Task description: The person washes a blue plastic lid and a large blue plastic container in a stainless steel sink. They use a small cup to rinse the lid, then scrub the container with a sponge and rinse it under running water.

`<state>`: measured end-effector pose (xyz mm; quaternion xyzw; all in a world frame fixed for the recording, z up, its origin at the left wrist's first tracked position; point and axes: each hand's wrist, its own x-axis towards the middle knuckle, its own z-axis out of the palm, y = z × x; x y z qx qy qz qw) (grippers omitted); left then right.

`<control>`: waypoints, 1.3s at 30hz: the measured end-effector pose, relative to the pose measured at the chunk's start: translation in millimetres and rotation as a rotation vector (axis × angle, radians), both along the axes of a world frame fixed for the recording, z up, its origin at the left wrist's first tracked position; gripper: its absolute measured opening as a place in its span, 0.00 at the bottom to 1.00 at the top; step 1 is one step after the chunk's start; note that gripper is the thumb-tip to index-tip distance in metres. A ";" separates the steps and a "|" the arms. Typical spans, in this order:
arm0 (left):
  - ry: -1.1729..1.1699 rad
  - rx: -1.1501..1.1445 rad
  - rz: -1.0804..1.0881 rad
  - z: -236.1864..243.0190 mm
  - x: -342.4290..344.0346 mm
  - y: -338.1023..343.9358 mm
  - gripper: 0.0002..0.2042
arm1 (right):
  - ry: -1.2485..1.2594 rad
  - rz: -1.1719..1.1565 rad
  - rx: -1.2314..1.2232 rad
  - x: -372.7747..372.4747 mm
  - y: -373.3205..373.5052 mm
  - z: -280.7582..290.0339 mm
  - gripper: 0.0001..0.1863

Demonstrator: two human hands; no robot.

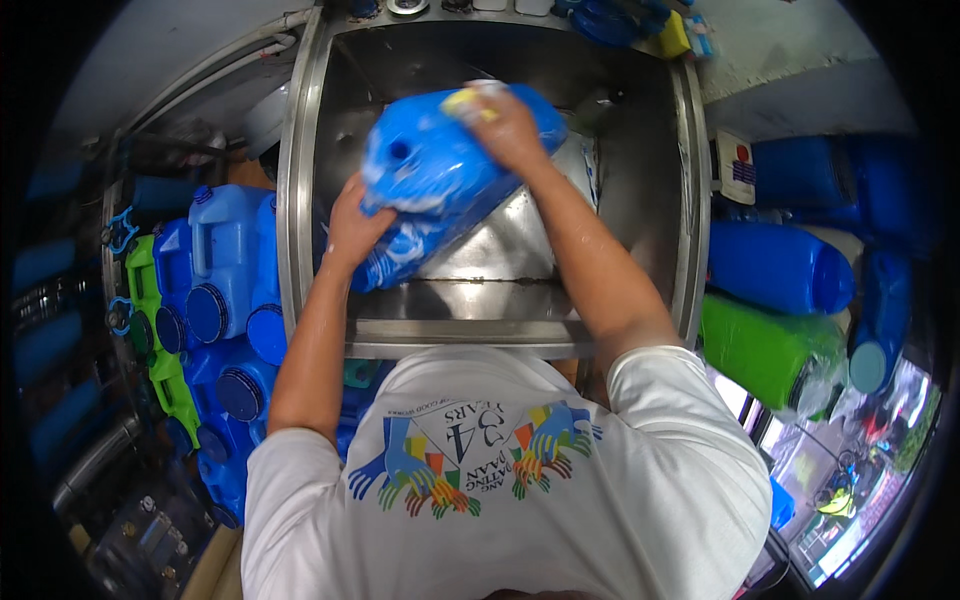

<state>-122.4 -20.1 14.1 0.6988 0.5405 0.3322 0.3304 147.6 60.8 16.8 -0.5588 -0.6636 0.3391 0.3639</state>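
A large blue water jug (pixel 430 165), streaked with white suds, lies tilted over the steel sink (pixel 490 335). A dark round opening shows on its upper side. My left hand (pixel 360 225) is closed on the jug's near left end, thumb on top; the other fingers are partly hidden. On top of the jug's far side, my right hand (pixel 505 125) presses a yellow and white sponge (pixel 462 105), its fingers slightly blurred. Both forearms reach over the sink's near edge.
Several blue jugs (pixel 222 250) and green jugs (pixel 145 285) are stacked left of the sink. On the right lie a blue jug (pixel 775 268) and a green container (pixel 755 345) partly in clear plastic. A yellow sponge (pixel 674 36) sits at the sink's far right corner.
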 end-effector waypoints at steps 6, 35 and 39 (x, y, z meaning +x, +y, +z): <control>-0.119 -0.392 0.200 -38.4 -15.0 -45.7 0.23 | -0.459 0.133 0.166 8.6 -20.0 -49.7 0.26; -0.073 -0.452 0.296 -33.7 -16.0 -51.0 0.20 | 0.342 0.065 -0.849 110.0 176.3 -136.2 0.35; -0.159 -0.353 0.269 -1.9 -8.2 -44.4 0.22 | 0.291 0.144 -0.806 110.7 182.6 -133.9 0.31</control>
